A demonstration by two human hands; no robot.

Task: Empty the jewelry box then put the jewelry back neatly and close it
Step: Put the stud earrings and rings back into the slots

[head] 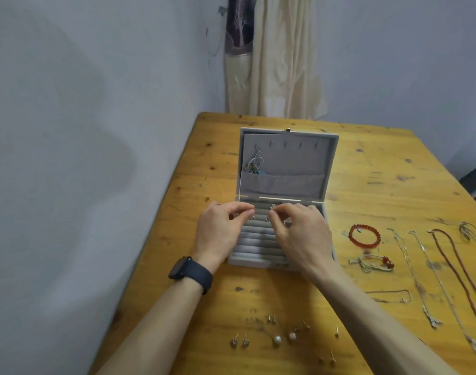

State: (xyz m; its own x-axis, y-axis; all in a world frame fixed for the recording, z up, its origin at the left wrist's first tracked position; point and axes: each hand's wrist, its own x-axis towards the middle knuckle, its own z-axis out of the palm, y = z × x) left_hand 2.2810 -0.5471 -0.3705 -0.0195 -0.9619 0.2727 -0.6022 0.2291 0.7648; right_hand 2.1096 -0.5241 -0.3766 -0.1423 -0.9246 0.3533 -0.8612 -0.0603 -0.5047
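A grey velvet jewelry box [285,182] stands open in the middle of the wooden table, lid upright. A tangle of silver jewelry [255,163] hangs from a hook into the lid pocket. Both hands hover over the ring rolls [258,239] at the back of the tray. My left hand [220,234] pinches something small at its fingertips near a small silver earring [253,217]. Close beside it, my right hand [299,234] pinches a small silver piece [271,208]. Several stud and pearl earrings [277,339] lie on the table in front of the box.
To the right of the box lie a red bead bracelet [364,235], a cord bracelet with red beads [372,262], a thin chain [388,296] and several long necklaces [432,280]. The table [380,171] stands against a wall, with a cream curtain [274,58] behind it.
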